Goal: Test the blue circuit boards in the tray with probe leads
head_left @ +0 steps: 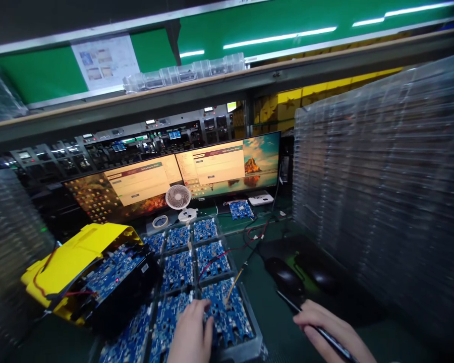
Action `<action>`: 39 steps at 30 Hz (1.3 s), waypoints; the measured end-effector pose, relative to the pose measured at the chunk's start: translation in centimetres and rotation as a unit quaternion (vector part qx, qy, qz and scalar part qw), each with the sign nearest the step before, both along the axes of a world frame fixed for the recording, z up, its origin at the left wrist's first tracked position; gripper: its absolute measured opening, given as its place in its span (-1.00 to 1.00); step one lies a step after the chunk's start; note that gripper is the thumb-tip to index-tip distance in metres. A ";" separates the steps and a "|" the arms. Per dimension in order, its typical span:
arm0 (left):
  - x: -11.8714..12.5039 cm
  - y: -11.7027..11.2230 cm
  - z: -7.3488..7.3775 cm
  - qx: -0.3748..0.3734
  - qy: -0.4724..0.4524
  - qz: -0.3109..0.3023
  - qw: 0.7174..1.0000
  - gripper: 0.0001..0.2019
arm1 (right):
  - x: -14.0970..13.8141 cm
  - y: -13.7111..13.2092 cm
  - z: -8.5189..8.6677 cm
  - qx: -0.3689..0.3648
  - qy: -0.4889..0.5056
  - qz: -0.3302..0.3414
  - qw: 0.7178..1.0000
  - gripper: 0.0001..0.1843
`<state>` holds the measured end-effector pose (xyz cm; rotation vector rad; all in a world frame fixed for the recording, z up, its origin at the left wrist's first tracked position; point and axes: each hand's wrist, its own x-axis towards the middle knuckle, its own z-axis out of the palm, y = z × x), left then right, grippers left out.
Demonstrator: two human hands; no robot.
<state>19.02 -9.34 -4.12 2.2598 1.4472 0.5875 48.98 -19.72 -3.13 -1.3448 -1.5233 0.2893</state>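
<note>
My left hand (192, 330) is over the front of a clear compartment tray (249, 308) filled with blue circuit boards. Its thumb and forefinger are apart, at the edge of a front blue circuit board (232, 322); no held object shows. At the lower right, my right hand (331, 327) is closed around a slim black pen-like tool (289, 302), whose tip points up and left towards a black mouse (285, 276). A yellow wire (233, 285) stands over the front board. Left of the tray, a yellow-and-black box (83, 257) holds another blue board with a small red light.
Two monitors (227, 169) stand at the back, behind a white fan (178, 197) and a tape roll (160, 222). Another blue board (241, 209) lies beside a white device (260, 198). Stacked clear trays (378, 171) wall the right side. A shelf (196, 91) crosses above.
</note>
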 end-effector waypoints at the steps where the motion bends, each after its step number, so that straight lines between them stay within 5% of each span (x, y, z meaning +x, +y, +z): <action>1: -0.1 0.1 0.3 -0.020 0.008 0.009 1.000 -0.68 | 0.2 0.3 -0.3 0.000 0.001 0.003 1.000 -0.76; 7: 0.8 0.1 1.6 -0.089 0.038 0.048 0.994 -0.64 | 2.1 2.4 -1.6 -0.022 0.039 -0.048 0.998 -0.70; 16: 2.1 0.1 1.2 -0.071 0.009 0.020 0.997 -0.66 | 2.8 2.7 -3.3 -0.072 0.114 -0.069 0.988 -0.63; 24: 4.3 0.4 1.0 -0.093 -0.010 0.001 0.996 -0.73 | 2.8 2.5 -3.1 -0.103 0.137 -0.071 0.983 -0.61; 33: 5.6 1.2 1.8 -0.110 0.118 0.018 0.987 -0.81 | 2.7 2.5 -3.2 -0.112 0.126 -0.065 0.984 -0.63; 39: 5.3 1.4 1.6 -0.121 0.069 0.035 0.990 -0.83 | 2.8 2.8 -3.4 -0.130 0.113 -0.065 0.983 -0.60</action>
